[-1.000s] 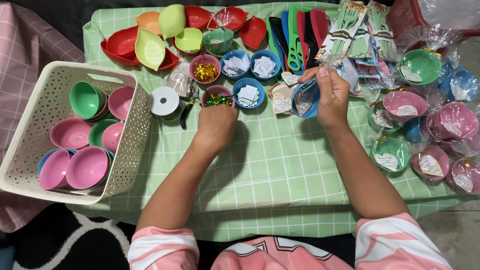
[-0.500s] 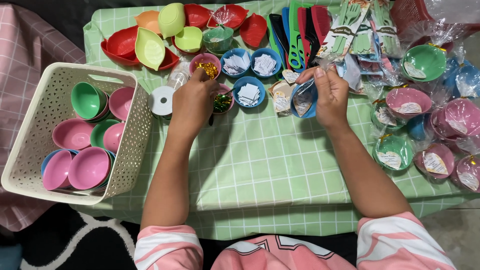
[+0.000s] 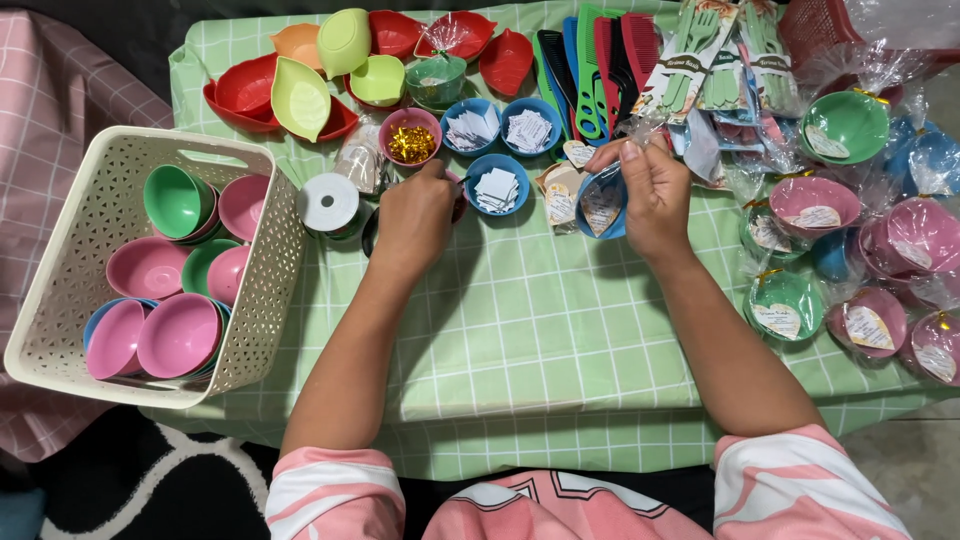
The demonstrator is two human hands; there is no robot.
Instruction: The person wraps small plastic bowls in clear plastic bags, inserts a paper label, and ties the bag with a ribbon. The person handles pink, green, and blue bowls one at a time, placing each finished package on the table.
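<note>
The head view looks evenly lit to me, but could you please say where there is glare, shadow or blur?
Head view: light is soft and even; bright glare sits on the cellophane of the wrapped bowls at right; faint shadows fall on the green checked cloth beside both forearms; the left hand and right hand look sharp, without motion blur.

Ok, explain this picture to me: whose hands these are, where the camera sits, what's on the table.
The camera sits on a person's head and looks down, so both arms are theirs. The right hand holds a blue bowl wrapped in clear plastic with a paper tag. The left hand reaches by a pink bowl of gold twist ties, fingers pinched; what they hold is hidden. On the green checked tablecloth lie small blue bowls of paper tags, combs and wrapped bowls. A white basket on the left holds plain pink and green bowls.
</note>
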